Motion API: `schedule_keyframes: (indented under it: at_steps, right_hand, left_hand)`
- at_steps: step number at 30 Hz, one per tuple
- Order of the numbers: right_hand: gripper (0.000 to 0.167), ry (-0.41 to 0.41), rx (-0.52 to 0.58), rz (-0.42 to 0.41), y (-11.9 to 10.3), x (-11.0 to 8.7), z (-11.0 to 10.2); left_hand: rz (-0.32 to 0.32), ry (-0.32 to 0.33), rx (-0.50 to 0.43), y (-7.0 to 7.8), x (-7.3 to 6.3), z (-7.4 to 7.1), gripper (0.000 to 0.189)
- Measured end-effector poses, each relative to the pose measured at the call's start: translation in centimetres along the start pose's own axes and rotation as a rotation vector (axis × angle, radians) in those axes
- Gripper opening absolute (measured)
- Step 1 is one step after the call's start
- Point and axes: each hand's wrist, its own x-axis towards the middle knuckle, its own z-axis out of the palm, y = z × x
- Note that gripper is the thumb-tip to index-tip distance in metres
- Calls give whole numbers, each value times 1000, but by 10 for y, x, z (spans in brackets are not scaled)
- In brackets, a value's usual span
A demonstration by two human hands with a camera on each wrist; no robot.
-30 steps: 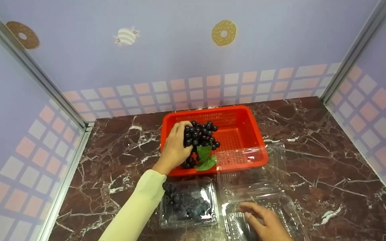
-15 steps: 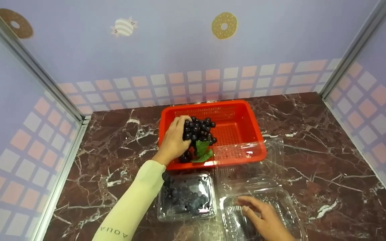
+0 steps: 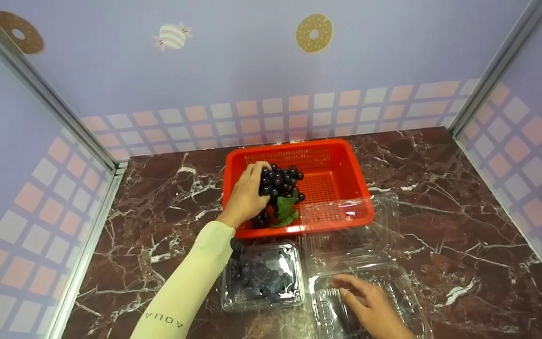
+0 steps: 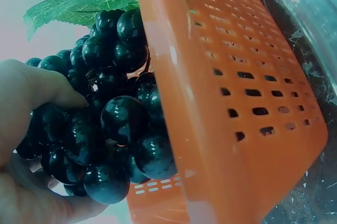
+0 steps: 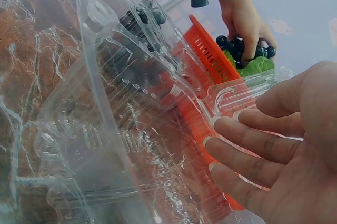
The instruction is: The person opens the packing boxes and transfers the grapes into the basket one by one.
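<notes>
My left hand (image 3: 247, 195) grips a bunch of dark grapes (image 3: 280, 181) at the left side of the red plastic basket (image 3: 360, 188). Green leaves (image 3: 286, 209) hang from the bunch near the basket's front rim. In the left wrist view, thumb and fingers curl round the grapes (image 4: 124, 118) close beside the basket wall (image 4: 210, 129). My right hand (image 3: 370, 306) hovers over an open clear plastic box (image 3: 407, 287), its fingers relaxed and holding nothing. The box's raised lid (image 3: 384, 230) overlaps the basket's front right corner.
A closed clear box (image 3: 261, 278) with dark grapes inside stands left of the open one, in front of the basket. Patterned walls (image 3: 252, 70) enclose the marble-look table (image 3: 464, 235) at the back and both sides.
The head view has tilted slightly, so everything sits a little higher in it. My left hand keeps its grip on the grapes with hardly any movement; the right hand stays over the open box.
</notes>
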Motion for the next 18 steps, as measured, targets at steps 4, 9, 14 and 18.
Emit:
schedule_keyframes:
  at_steps: [4, 9, 14, 18]
  right_hand:
    - [32, 14, -20, -15, -1, 0, 0]
    - [31, 30, -42, -16, 0, 0, 2]
    - [31, 35, -44, -24, 1, 0, 2]
    - [31, 45, -57, -42, 2, 0, 2]
  left_hand:
    - [4, -15, 8, -1, 4, 2, 63]
    - [11, -22, 18, -2, 9, 3, 63]
    - [-13, -40, 23, -4, 12, 4, 58]
    - [-33, -61, 29, -4, 15, 3, 56]
